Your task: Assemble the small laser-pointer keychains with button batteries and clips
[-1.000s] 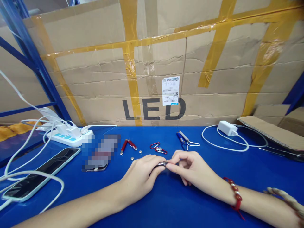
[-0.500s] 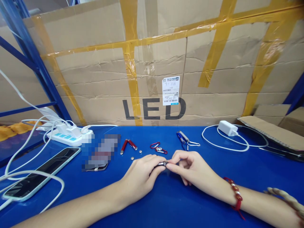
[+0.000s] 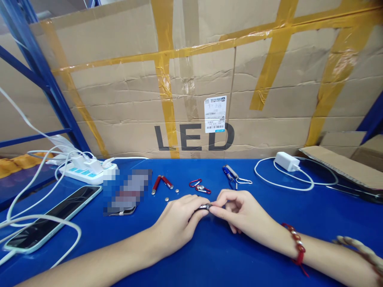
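My left hand (image 3: 181,217) is closed round a small black keychain flashlight (image 3: 204,207), most of it covered by my fingers. The thumb and forefinger of my right hand (image 3: 237,209) pinch its right end, so whether they hold a separate piece there is hidden. Beyond the hands lie two red carabiner clips (image 3: 204,191), with round silver pieces on the nearer one. To their left are a red flashlight tube (image 3: 156,185), a second red tube (image 3: 167,182) and two loose silver button cells (image 3: 166,199). A blue flashlight (image 3: 227,172) and a silver flashlight (image 3: 232,171) lie behind my right hand.
On the left, a phone (image 3: 54,219) and a partly blurred dark device (image 3: 128,195) lie near a white power strip (image 3: 89,173) with cables. A white charger (image 3: 286,161) with a looped cord sits at the right. A large cardboard box (image 3: 125,103) stands behind the blue table (image 3: 239,259).
Both hands stay in the same place on the black flashlight, which has turned or tilted very slightly. The things on the table have not moved.
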`<control>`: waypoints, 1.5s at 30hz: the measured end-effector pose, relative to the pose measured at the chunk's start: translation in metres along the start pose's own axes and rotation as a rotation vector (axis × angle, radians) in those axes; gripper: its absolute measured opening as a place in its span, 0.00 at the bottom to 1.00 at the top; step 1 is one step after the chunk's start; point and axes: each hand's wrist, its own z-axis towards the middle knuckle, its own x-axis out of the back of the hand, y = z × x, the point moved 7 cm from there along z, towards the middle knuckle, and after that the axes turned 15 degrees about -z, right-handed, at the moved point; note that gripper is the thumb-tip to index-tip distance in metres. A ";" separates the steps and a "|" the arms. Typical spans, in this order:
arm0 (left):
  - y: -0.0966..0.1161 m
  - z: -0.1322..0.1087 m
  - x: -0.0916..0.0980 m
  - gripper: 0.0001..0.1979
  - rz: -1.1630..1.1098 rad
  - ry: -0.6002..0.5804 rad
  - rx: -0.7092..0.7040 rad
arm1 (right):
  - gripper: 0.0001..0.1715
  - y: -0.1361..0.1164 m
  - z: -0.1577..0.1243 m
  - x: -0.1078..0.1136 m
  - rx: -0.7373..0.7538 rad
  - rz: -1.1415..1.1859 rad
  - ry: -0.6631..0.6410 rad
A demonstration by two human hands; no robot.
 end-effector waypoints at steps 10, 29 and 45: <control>0.000 0.000 0.001 0.10 0.010 -0.002 -0.008 | 0.14 -0.001 0.000 0.001 0.007 -0.017 0.003; -0.009 0.010 0.003 0.10 0.067 0.089 -0.007 | 0.19 0.000 0.006 0.005 0.032 -0.070 0.095; -0.007 0.009 0.003 0.12 0.099 0.061 0.036 | 0.20 -0.004 0.005 0.003 0.030 -0.060 0.053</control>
